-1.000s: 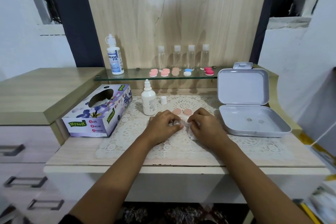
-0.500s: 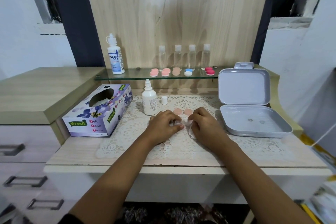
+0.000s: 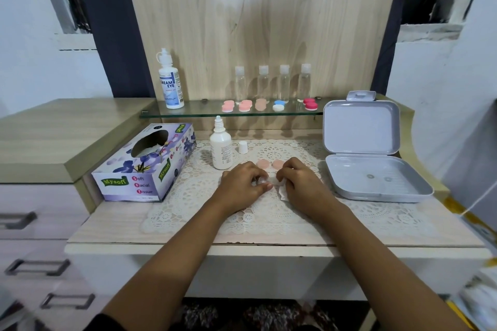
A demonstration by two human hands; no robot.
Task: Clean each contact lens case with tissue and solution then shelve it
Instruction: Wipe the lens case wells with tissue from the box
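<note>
My left hand [image 3: 243, 181] pinches a small clear lens case body [image 3: 262, 181] over the lace mat. Close beside it, my right hand [image 3: 298, 183] pinches a white tissue [image 3: 282, 191] against the case; the case is mostly hidden by my fingers. Two peach caps [image 3: 269, 163] lie on the mat just beyond my hands. An uncapped white solution bottle [image 3: 221, 146] stands to the left, its cap [image 3: 243, 147] beside it. Several lens cases [image 3: 244, 106] sit on the glass shelf [image 3: 188, 113].
A purple tissue box [image 3: 145, 164] lies at the left. An open grey storage box [image 3: 371, 158] sits at the right. A larger solution bottle [image 3: 170, 83] and several clear bottles [image 3: 273, 83] stand on the shelf. Drawers [image 3: 35, 250] lie at the lower left.
My hands stay in the same place over the mat; only the fingers shift slightly around the case and tissue.
</note>
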